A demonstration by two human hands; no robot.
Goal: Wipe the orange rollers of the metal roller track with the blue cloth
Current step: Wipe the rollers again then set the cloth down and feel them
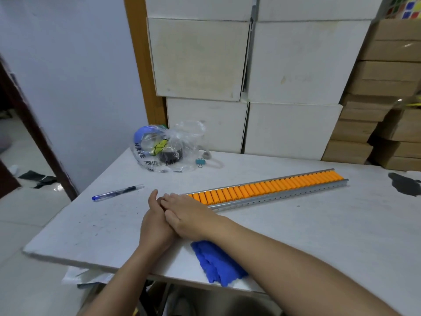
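A: How far along does the wiping look?

B: Not begun, I'd judge. The blue cloth [217,263] lies bunched at the near edge of the bench [319,236], partly under the right forearm, and neither hand holds it.

A: And the hands?

B: The left hand [153,221] and the right hand [188,216] are pressed together just at the near end of the roller track [268,190]. The right hand lies over that end; its fingers [169,199] are curled loosely, holding nothing I can see. The left hand's fingers are hidden behind the right, so whether they grip anything I cannot tell.

A: The rollers themselves?

B: The orange rollers [273,187] run in a long row inside the metal rail, stretching away to the right. All of them are left to wipe, by my reckoning.

A: What else is on the surface?

B: A blue pen [117,192] to the left, a clear plastic bag [168,149] of oddments farther back, a small binder clip [200,162] beside it, and a dark patch [405,184] at the far right. The top is pale and speckled with marks.

A: The room?

B: White boxes [246,65] stacked behind, brown cartons [387,110] to the right, a pale wall and a doorway at the left.
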